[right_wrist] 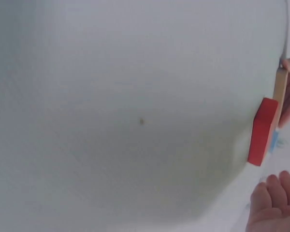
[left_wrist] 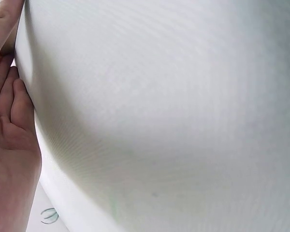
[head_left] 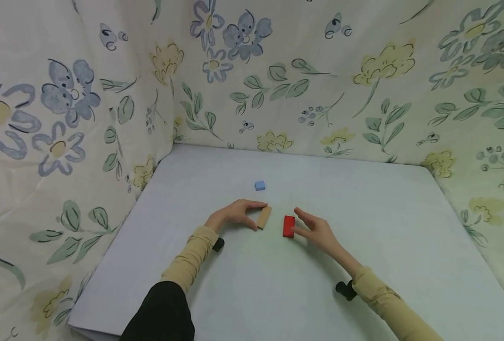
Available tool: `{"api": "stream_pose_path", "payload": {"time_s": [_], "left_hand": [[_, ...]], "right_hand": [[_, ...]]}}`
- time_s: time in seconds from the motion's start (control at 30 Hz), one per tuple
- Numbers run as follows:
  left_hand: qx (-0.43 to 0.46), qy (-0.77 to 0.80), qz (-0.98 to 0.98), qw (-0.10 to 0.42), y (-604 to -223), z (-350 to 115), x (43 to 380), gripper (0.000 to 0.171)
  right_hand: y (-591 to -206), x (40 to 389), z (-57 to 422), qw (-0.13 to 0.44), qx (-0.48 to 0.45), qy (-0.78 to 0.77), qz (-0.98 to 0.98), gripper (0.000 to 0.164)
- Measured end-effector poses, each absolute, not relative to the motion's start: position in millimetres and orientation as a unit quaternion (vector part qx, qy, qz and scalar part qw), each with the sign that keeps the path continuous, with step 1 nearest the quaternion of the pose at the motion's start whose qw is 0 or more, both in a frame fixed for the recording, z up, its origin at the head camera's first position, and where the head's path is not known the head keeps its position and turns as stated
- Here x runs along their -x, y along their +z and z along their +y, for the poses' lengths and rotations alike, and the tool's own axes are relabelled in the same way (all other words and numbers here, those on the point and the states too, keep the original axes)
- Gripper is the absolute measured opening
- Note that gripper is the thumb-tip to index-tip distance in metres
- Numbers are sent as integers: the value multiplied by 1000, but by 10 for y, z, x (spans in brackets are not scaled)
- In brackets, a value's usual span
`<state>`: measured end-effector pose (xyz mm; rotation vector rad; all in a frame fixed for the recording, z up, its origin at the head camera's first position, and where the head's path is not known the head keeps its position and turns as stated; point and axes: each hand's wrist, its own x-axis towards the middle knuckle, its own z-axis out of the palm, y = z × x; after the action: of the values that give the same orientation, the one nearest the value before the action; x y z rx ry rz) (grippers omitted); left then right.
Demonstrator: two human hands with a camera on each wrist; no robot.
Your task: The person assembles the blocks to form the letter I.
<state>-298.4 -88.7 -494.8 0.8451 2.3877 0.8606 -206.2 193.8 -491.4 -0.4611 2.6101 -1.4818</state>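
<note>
The left hand pinches the tan block by its ends on the counter, the right hand, grip wide, sits beside the red block at the tan one's 3 o'clock, and gentle, even pressure should prevent skewing.

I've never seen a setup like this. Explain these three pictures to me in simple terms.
There is no machine here, only a person's bare left hand and right hand. The wide picture comes from a camera worn on the head. The other two come from wrist cameras: the left one shows mostly white table, the right one catches blocks near its edge.

On the table are a blue block, a wooden block and a red block. The left hand holds the wooden block by its ends, between thumb and fingers. The right hand is open beside the red block; whether its thumb touches it is hard to tell.
</note>
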Motion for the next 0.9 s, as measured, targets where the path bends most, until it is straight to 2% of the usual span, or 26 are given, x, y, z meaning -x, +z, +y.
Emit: {"api": "stream_pose_path", "payload": {"time_s": [0.47, 0.9], "left_hand": [[-314, 317, 865, 231, -4972, -908, 2981, 78], [-317, 320, 862, 230, -4981, -913, 3011, 78]], "right_hand": [[-5035, 1933, 1817, 40, 74, -504, 860, 45], [-5139, 1941, 1819, -4, 101, -476, 874, 43]]}}
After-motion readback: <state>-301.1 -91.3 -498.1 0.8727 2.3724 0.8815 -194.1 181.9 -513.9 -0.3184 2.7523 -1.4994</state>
